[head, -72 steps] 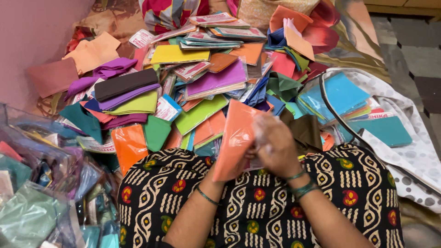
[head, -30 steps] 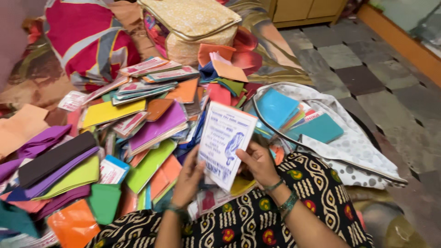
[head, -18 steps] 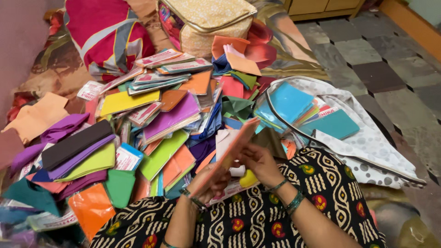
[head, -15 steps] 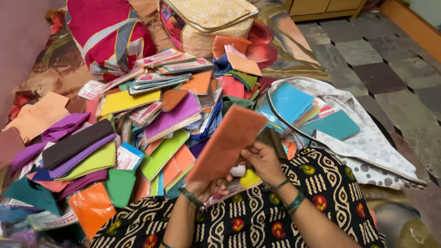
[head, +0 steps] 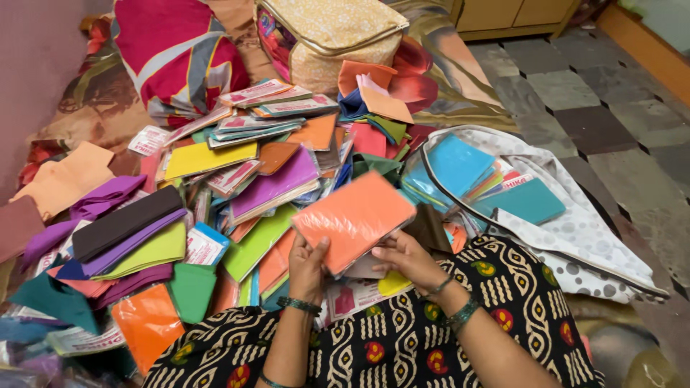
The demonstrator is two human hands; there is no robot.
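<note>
Dozens of folded cloth pieces and flat plastic-wrapped packets are spread over the floor, many overlapped so that only edges and corners can be seen. At the far left, a peach cloth [head: 63, 181] and a purple cloth [head: 100, 199] are laid beside a dark brown folded piece [head: 126, 222], and the lower left corner is cut off by the frame, where only blurred plastic can be made out. An orange packet on the floor [head: 147, 322] is partly hidden by the patterned black garment [head: 402, 345] worn by the person. Further right, a yellow packet [head: 208, 158] and a purple packet [head: 277, 185] are seen in the heap. Near the middle, an orange wrapped packet [head: 353, 219] is held above the lap: its lower left edge is grasped by the left hand [head: 307, 266], thumb on top, while its lower right edge is gripped by the right hand [head: 402, 253], whose fingertips are concealed beneath it. What lies under the packet is mostly covered; a white printed sheet [head: 356, 296] is partly visible. Behind, a cream zipped bag [head: 327, 36] is cut off at the top. To the right, blue packets [head: 460, 164] are seen inside a white dotted bag [head: 582, 223].
</note>
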